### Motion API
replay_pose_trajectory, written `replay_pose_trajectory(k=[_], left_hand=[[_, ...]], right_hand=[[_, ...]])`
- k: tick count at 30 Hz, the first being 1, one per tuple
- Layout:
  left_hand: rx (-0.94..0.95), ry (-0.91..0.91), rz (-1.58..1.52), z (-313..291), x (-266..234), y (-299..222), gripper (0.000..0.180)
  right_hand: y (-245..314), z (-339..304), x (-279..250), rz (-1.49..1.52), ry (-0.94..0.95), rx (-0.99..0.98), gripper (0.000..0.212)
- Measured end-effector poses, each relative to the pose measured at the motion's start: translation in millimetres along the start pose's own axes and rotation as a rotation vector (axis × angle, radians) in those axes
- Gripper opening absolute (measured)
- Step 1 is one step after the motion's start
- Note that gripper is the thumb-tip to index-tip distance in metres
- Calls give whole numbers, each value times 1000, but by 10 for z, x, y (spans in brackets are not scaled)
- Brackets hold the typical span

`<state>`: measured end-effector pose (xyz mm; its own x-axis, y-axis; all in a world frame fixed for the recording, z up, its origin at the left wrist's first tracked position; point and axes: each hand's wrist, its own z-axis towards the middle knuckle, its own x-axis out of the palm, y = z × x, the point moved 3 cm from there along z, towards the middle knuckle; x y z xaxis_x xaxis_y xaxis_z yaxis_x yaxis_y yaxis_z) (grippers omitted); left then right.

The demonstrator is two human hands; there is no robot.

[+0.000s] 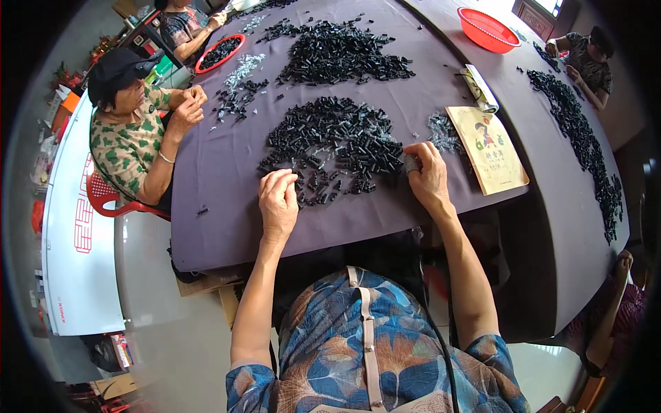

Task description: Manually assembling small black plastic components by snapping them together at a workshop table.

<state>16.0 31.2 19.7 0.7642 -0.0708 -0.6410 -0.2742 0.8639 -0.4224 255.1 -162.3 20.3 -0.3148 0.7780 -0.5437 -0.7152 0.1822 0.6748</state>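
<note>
A heap of small black tube-shaped plastic pieces lies on the table in front of me, with a looser scatter along its near side. My left hand rests at the heap's near left edge. Its fingers are curled and pressed together; whatever they may hold is hidden. At the right edge of the heap is my right hand, closed, with a grey wrapping around one digit. Any piece in its grip is too small or covered to make out. Small clear-grey bits lie beyond that hand.
A yellow booklet lies to the right, below a white-and-green box. Farther off are another black heap, a red basket and a red tray. A person in a camouflage shirt sits at left; others work around the tables.
</note>
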Motion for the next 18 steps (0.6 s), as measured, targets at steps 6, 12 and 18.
replay_pose_trajectory(k=[6, 12, 18], left_hand=[[0, -5, 3, -2, -8, -16, 8], [2, -10, -2, 16, -5, -21, 8], [3, -7, 6, 9, -11, -18, 8]], right_hand=[[14, -3, -6, -8, -12, -23, 36], [20, -3, -8, 8, -20, -6, 36], [20, -2, -10, -12, -42, -41, 38]])
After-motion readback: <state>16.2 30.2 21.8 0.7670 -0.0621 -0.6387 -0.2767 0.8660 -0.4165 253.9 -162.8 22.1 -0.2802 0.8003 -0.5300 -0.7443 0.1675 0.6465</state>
